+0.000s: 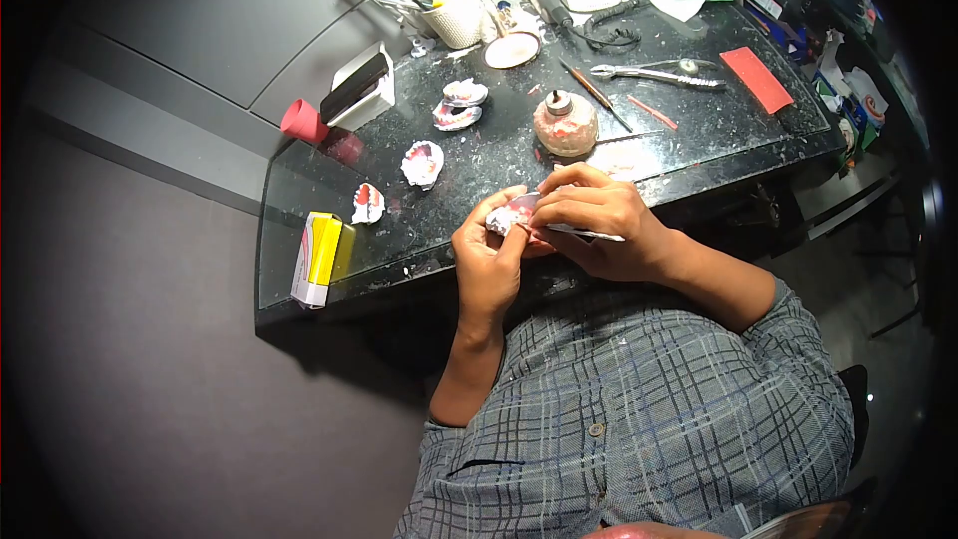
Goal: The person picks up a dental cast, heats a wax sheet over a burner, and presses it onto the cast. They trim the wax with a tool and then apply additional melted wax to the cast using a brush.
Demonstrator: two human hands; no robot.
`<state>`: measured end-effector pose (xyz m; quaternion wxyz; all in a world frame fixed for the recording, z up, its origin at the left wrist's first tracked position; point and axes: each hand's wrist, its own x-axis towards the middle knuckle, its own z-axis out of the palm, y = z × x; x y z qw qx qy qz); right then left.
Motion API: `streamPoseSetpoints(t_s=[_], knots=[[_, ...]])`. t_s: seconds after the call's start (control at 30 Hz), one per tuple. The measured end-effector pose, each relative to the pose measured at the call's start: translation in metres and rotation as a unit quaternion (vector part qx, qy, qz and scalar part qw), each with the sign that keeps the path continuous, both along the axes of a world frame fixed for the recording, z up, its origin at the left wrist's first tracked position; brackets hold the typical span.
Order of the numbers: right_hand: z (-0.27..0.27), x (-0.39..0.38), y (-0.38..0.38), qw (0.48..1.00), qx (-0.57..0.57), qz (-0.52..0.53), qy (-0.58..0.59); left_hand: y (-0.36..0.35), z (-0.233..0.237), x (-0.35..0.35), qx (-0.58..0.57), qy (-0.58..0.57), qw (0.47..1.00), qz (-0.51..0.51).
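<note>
Close over the front edge of the bench, my left hand [485, 258] grips a dental cast [502, 221] of white plaster with pink wax on it. My right hand [597, 212] is closed around a thin, flat metallic tool [602, 235], whose end sticks out below the palm. Its fingertips meet the cast from the right, partly covering it. Just beyond the hands stands a spirit lamp [566, 128] with pinkish smears on its glass. More dental casts lie to the left: a small one [368, 204], another [422, 166], and an upper-and-lower pair [460, 106].
Behind the lamp lie a wooden-handled tool [596, 96], a pink wax strip [652, 112] and pliers [664, 77]. A red wax sheet [756, 80] is at right. A yellow-and-white box [317, 260] and red cup [302, 121] stand at left. A tool pot [452, 18] is behind.
</note>
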<state>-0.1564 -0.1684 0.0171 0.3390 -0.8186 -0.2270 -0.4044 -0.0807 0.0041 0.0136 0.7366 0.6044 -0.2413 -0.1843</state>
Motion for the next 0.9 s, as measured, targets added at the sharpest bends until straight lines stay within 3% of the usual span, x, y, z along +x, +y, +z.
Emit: streamPoseSetpoints(t_s=[0.9], knots=[[0.0028, -0.0008, 0.0018, 1.000, 0.027, -0.001, 0.009, -0.0005, 0.0003, 0.0000, -0.002, 0.012, 1.000, -0.005]])
